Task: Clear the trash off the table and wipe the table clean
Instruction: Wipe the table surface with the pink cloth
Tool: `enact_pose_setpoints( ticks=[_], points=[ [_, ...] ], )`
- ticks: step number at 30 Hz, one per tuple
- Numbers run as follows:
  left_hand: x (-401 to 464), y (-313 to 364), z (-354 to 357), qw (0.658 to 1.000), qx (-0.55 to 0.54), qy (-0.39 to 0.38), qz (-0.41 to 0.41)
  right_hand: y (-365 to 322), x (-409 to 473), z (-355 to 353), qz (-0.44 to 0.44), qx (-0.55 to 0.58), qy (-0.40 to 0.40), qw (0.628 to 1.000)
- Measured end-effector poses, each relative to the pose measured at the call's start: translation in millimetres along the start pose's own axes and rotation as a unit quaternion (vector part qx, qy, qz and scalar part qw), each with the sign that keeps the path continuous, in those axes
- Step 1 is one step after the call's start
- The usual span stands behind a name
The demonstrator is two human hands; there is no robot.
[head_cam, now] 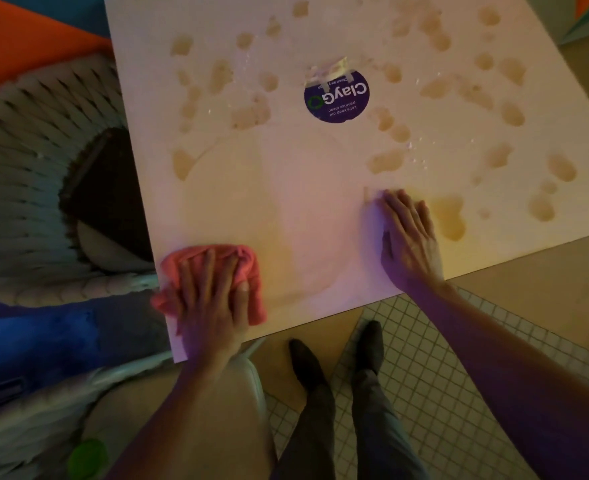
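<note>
A white square table (320, 202) is covered with several brownish spill patches, the largest one (450, 216) just right of my right hand. My left hand (213, 299) lies flat with straight fingers on a pink cloth (251, 268) at the table's near left corner. My right hand (409, 233) rests flat on the tabletop near the front edge, fingers straight. A round purple sticker (338, 98) sits mid-table, with a torn scrap of pale paper or tape (327, 71) over its far edge. The stretch of table between my hands looks smeared and paler.
A woven white chair (26, 168) with a dark seat cushion stands at the table's left side. Another pale chair (43, 427) is at the lower left with a green object (87, 457) on it. My shoes (338, 355) stand on tiled floor below the table's front edge.
</note>
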State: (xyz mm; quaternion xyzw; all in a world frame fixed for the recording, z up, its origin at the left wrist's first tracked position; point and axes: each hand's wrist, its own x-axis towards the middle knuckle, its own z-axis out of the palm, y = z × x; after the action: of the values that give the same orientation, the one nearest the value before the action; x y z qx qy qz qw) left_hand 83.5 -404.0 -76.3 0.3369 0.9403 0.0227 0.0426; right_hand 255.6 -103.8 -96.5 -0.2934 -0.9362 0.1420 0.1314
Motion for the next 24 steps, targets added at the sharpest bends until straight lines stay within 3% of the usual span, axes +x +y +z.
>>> enact_pose_setpoints(
  ticks=[5, 8, 12, 16, 24],
  points=[
    [-16.6, 44.9, 10.8, 0.992, -0.01, -0.005, -0.124, -6.2, 0.2, -2.9, 0.018, 0.014, 0.009, 1.0],
    [-16.7, 91.1, 16.4, 0.996, -0.01, 0.011, -0.09, -5.1, 1.1, -4.4, 0.014, 0.025, 0.016, 0.999],
    [4.6, 151.5, 20.5, 0.999, -0.018, 0.029, 0.013, -6.3, 1.1, -5.3, 0.028, 0.058, 0.048, 0.997],
    [58.9, 176.7, 20.2, 0.996, -0.019, 0.044, 0.078, -5.8, 1.9, -3.9, 0.031, 0.086, 0.061, 0.994],
    [215.5, 192.9, 24.8, 0.995, -0.041, 0.092, -0.018, -1.4, 4.3, -2.7, 0.055, 0.071, 0.043, 0.995]
  ],
)
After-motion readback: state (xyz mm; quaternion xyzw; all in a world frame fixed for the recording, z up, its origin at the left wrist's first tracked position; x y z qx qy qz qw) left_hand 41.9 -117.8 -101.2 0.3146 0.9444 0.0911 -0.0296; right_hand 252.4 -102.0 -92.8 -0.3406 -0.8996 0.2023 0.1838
